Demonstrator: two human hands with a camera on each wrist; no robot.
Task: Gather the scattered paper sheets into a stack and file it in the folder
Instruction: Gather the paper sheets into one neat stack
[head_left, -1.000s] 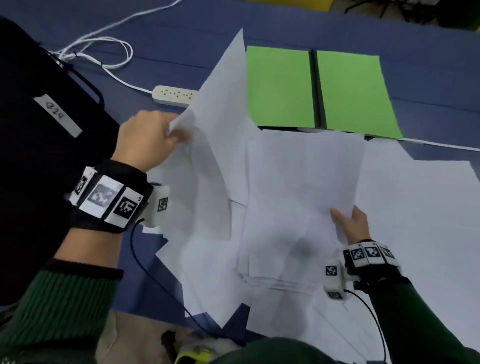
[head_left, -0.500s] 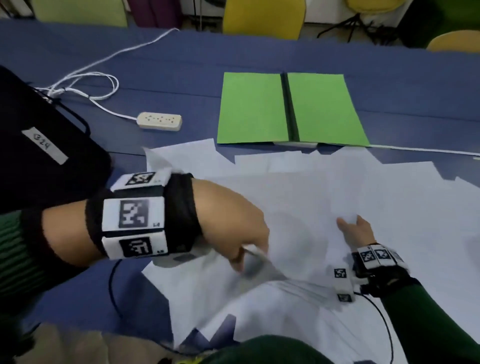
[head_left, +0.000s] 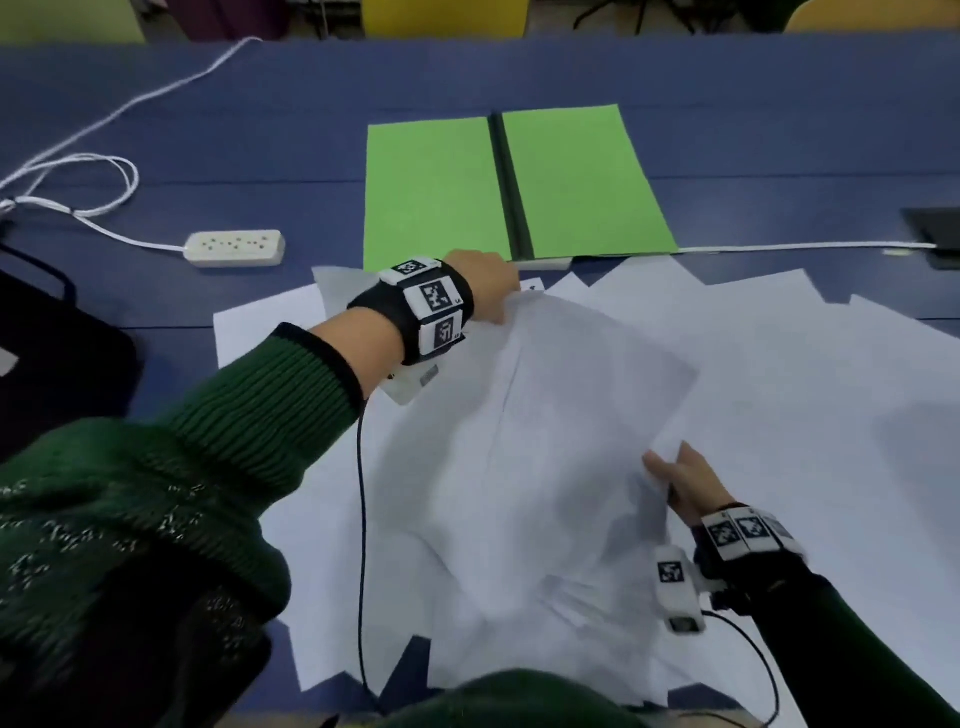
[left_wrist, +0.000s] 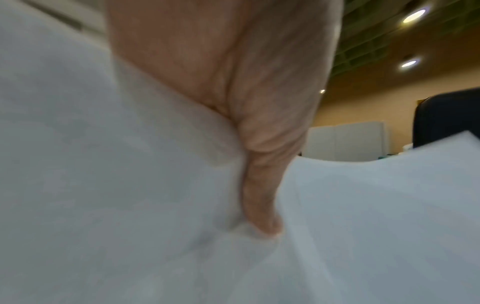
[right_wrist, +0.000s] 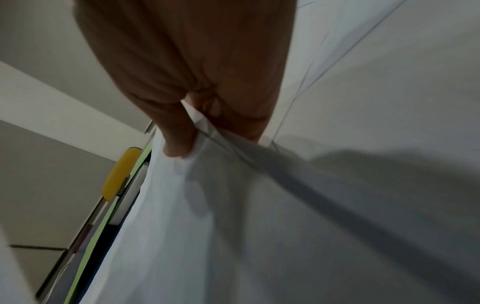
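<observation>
Right hand (head_left: 685, 480) pinches the gathered stack (head_left: 561, 415) low on the tabletop (head_left: 260, 104). Left hand (head_left: 488, 283) pinches a far sheet beside the open green folder (head_left: 509, 182). Yank too hard and the stack probably fans out.

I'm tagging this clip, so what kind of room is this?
Probably an office or meeting room: a long blue table holds an open green folder, a power strip and loose paper sheets, with coloured chairs behind it.
</observation>
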